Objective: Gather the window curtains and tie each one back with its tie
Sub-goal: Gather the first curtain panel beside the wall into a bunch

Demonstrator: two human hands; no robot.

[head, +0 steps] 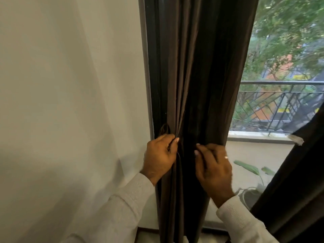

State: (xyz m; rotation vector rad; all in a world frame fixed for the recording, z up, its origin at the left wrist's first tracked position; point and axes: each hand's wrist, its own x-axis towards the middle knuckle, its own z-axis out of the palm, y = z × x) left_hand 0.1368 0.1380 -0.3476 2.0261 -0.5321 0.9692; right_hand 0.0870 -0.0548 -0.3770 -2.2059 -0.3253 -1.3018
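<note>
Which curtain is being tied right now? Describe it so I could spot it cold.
Start at the white wall on the left. Hanging right beside it is the dark brown curtain, bunched into folds, with the left hand and right hand gripping it. The other curtain at lower right hangs untouched.

gathered fabric curtain (196,76): dark brown, plain
painted wall (70,85): off-white
long shirt sleeves (126,204): white
metal balcony railing (280,102): black

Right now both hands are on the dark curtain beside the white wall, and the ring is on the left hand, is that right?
Not quite. The head view shows the ring on the right hand, not the left hand. Both hands are on the dark curtain beside the white wall.
</note>
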